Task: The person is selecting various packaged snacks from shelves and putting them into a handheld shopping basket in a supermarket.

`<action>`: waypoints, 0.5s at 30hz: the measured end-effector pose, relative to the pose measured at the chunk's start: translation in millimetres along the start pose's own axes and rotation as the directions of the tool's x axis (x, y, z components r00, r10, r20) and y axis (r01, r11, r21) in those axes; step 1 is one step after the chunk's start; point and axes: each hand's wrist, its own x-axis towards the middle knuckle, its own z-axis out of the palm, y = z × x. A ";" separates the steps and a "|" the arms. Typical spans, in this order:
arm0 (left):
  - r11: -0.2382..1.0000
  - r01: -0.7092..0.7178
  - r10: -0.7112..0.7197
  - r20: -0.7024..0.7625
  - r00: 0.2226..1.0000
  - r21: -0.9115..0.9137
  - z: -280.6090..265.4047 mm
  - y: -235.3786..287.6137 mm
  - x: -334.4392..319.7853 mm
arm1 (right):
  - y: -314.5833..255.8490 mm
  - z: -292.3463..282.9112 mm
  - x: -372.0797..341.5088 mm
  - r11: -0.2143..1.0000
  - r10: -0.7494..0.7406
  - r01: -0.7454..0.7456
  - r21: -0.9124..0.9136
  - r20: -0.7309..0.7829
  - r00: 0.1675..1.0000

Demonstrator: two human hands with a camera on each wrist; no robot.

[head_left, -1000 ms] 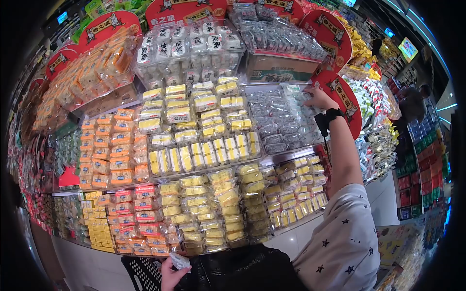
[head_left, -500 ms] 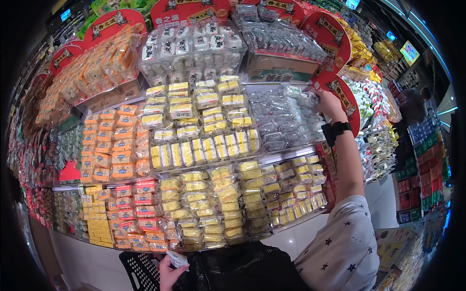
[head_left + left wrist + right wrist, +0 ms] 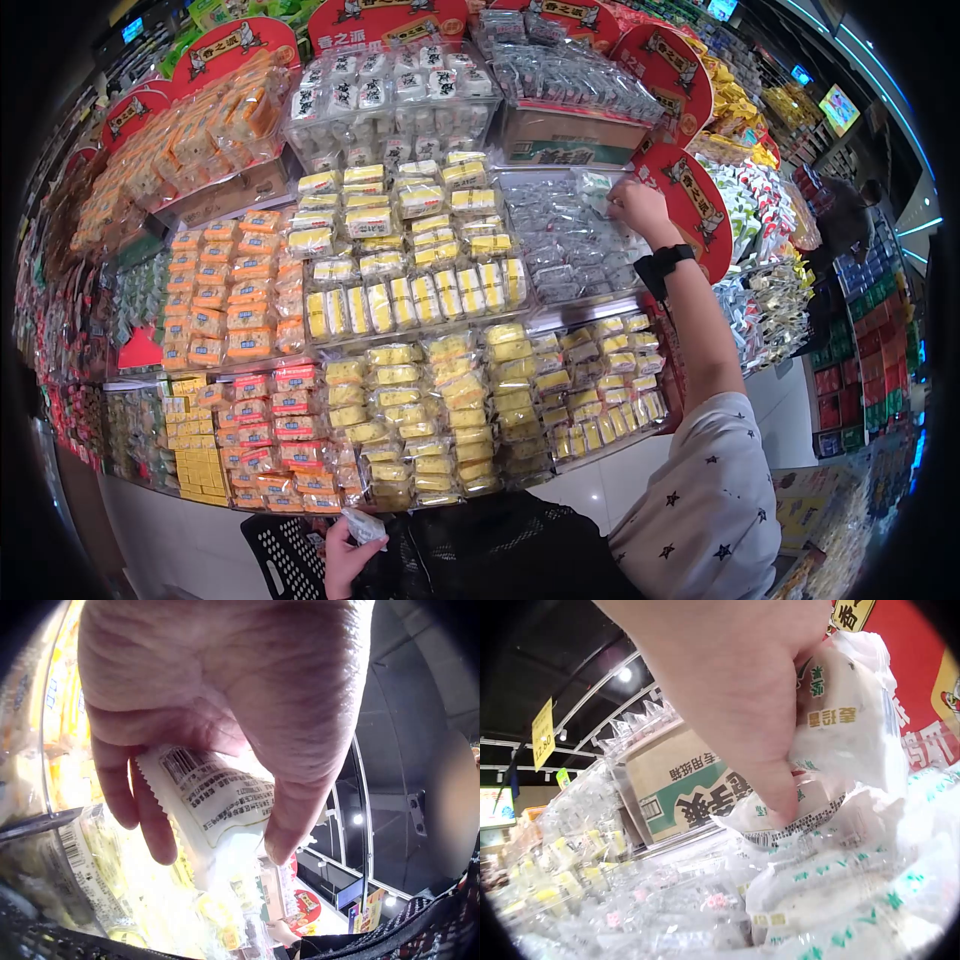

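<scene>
— Since the head view shows both hands small, what do the wrist cams add?
— Green-print packet (image 3: 847, 724): white wrap, tilted up among others. Right hand (image 3: 735, 697) grips it, thumb on the near side, other fingers mostly hidden. Thumb tip is right at a lower packet (image 3: 817, 806) too; can't tell if it's pinching that one as well.
— Where's that from the head cam?
— Right side, over the grey packets (image 3: 560, 240), just beside a red sign (image 3: 690, 205). Hand hides most of it, print unreadable there.
— Left hand (image 3: 225, 697)?
— Holding a barcode packet (image 3: 214, 799) between thumb and fingers. Crimped edge, barcode and small print show in left wrist view; head view gives only a pale wrapper, low and left of centre, near a black basket (image 3: 280, 545).
— Around those?
— Head view: yellow-and-white packets (image 3: 420, 305) between the hands, orange packets (image 3: 255, 290) left of them. Right wrist view gets the carton (image 3: 675, 784) lettering large, behind the grey packets, plus a yellow price tag (image 3: 543, 735) reading 12.80. Ceiling lamp (image 3: 358, 819) in left wrist view.
— On the arm?
— Dark wristband (image 3: 665, 263), then a star-print sleeve (image 3: 700, 490). Stars show in head view only.
</scene>
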 end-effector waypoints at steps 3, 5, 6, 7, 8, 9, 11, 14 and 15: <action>1.000 0.007 -0.008 -0.028 1.000 -0.028 -1.3 1.4 3.9 | 3.1 -5.8 10.3 0.996 0.081 -0.081 0.021 0.014 0.997; 1.000 -0.003 0.003 -0.046 0.999 -0.014 -2.7 1.7 4.2 | 1.8 -19.8 6.8 0.970 0.178 -0.192 0.146 0.104 0.979; 1.000 -0.005 0.004 -0.045 0.999 -0.014 -3.0 0.2 2.9 | 3.1 -20.5 5.7 0.970 0.179 -0.193 0.146 0.103 0.978; 1.000 -0.006 0.004 -0.067 0.998 -0.019 -3.1 -2.1 0.5 | 6.7 -20.5 4.3 0.856 0.288 -0.317 0.407 0.134 0.948; 1.000 -0.007 0.004 -0.088 0.996 -0.023 -3.1 -3.5 -0.9 | 11.7 -19.5 3.0 0.660 0.377 -0.410 0.630 0.194 0.906; 1.000 -0.008 0.006 -0.087 0.996 -0.023 -3.3 -4.0 -1.0 | 21.1 -10.9 4.4 0.522 0.350 -0.415 0.745 0.257 0.901; 0.999 -0.010 0.006 -0.071 0.997 -0.051 -3.2 -3.1 0.0 | 14.2 -13.0 -12.5 0.389 0.301 -0.417 0.821 0.314 0.900; 0.999 0.004 -0.006 -0.045 0.999 -0.042 0.7 2.0 1.4 | 20.7 -8.2 -18.6 0.338 0.140 -0.414 0.845 0.390 0.910; 0.999 0.005 -0.007 -0.044 0.999 -0.042 0.3 0.6 1.5 | 23.2 3.9 -16.4 0.575 0.218 -0.227 0.786 0.121 0.968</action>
